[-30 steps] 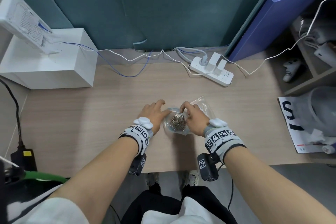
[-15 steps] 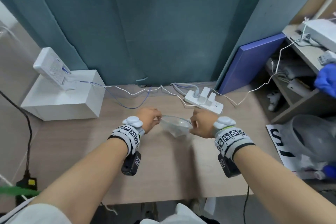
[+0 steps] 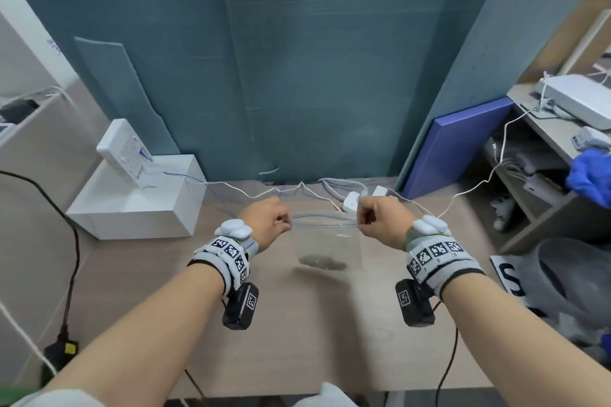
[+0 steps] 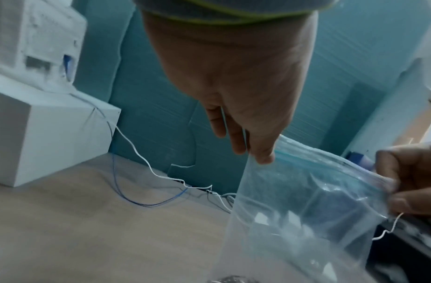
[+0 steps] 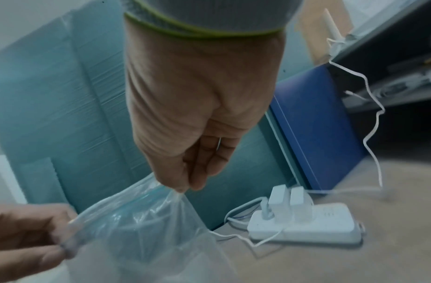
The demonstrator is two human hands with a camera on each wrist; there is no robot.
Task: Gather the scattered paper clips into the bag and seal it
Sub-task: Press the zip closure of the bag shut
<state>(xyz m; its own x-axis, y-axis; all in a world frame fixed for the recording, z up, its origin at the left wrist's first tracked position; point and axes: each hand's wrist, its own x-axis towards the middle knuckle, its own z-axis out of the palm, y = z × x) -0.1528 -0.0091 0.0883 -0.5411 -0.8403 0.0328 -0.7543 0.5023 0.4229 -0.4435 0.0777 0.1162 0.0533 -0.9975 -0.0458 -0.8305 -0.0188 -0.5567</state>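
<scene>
A clear zip bag [image 3: 327,243] hangs upright above the wooden desk [image 3: 139,274], stretched between both hands. Its blue-lined mouth [image 3: 322,221] still gapes slightly. A grey heap of paper clips [image 3: 322,263] lies in the bag's bottom. My left hand [image 3: 269,220] pinches the left top corner of the bag [image 4: 294,201], thumb against fingers. My right hand [image 3: 377,220] pinches the right top corner of the bag [image 5: 142,220] the same way. No loose clips show on the desk.
A white power strip [image 3: 352,201] with plugs and thin white cables lies just behind the hands. A white box [image 3: 139,205] with a white device stands at the back left. Teal panels form the back wall. Cluttered shelves [image 3: 545,155] stand to the right.
The bag has gone from lying on the desk under both hands to hanging in the air. Both hands rose, moved apart and pulled its top edge taut.
</scene>
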